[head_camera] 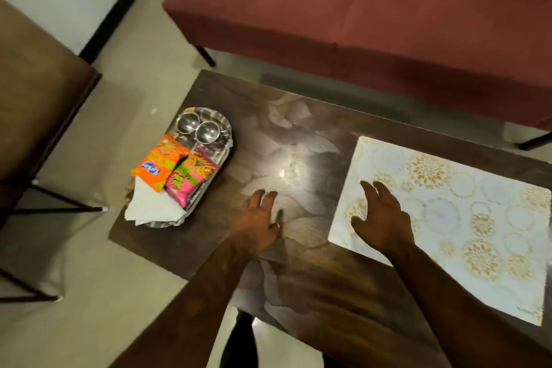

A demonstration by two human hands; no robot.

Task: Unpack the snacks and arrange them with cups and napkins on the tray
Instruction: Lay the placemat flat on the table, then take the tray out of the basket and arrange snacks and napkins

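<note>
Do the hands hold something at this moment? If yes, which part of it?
Nothing is held. The left hand is open over the bare table, and the right hand is open over the placemat.

A single view, from a wide-angle camera worn on the person's head, looks steeply down and forward over the dark worktop (pixel 298 140). It sits close above both forearms, which enter from the bottom edge and reach away from the lens. The worktop runs slantwise across the middle of the frame, its near left corner toward the lower left. Beyond its far edge the view takes in a maroon sofa (pixel 358 9) along the top, and pale floor (pixel 89 278) down the left side. The frame is slightly motion-blurred, straight edges bowing near the borders.
</note>
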